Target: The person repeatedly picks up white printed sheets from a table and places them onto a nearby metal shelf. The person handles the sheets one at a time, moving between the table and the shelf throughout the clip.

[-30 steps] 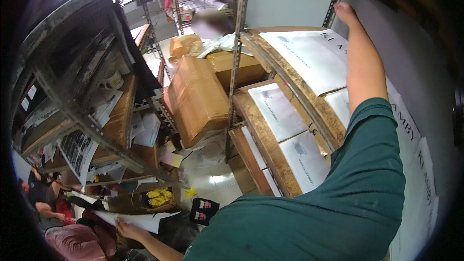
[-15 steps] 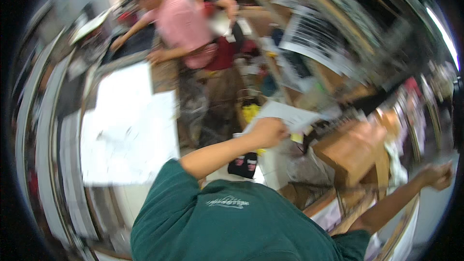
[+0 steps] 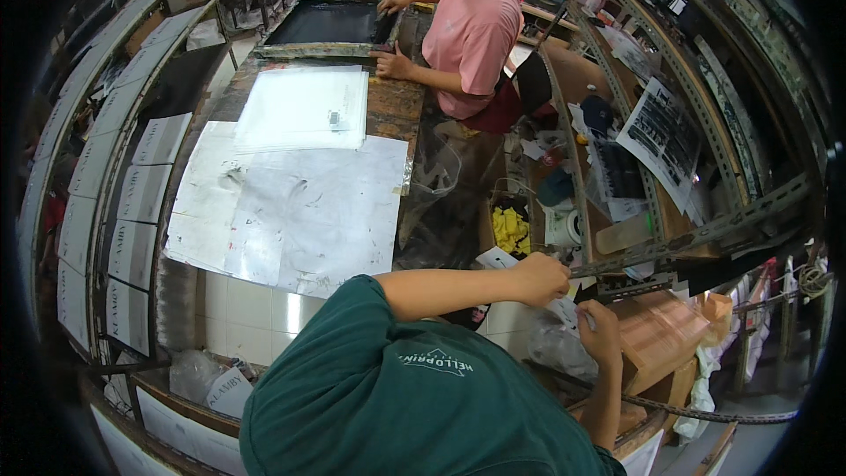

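Half a second ago my left hand (image 3: 542,278) held the white sheet (image 3: 496,257) up in the open and my right arm was stretched far off toward the shelf. Now both hands have come in together just left of the brown cardboard box (image 3: 659,328). To my mind the reaching is over and the close work on the sheet begins.

My left hand is closed into a fist, and the sheet sticks out of it on the side away from the box. My right hand (image 3: 600,331) sits between that fist and the box, fingers bent over a crumpled clear bag (image 3: 548,345). I cannot tell whether it pinches the bag or only rests on it.

Counting: one sheet in my grip, one clear bag and one cardboard box. Well left of the box lies one table (image 3: 392,106) with two big silvery sheets (image 3: 300,211) and one white sheet (image 3: 304,106) on top. Far above the box stands one person in a pink shirt (image 3: 471,35), both hands at one dark frame (image 3: 328,25).
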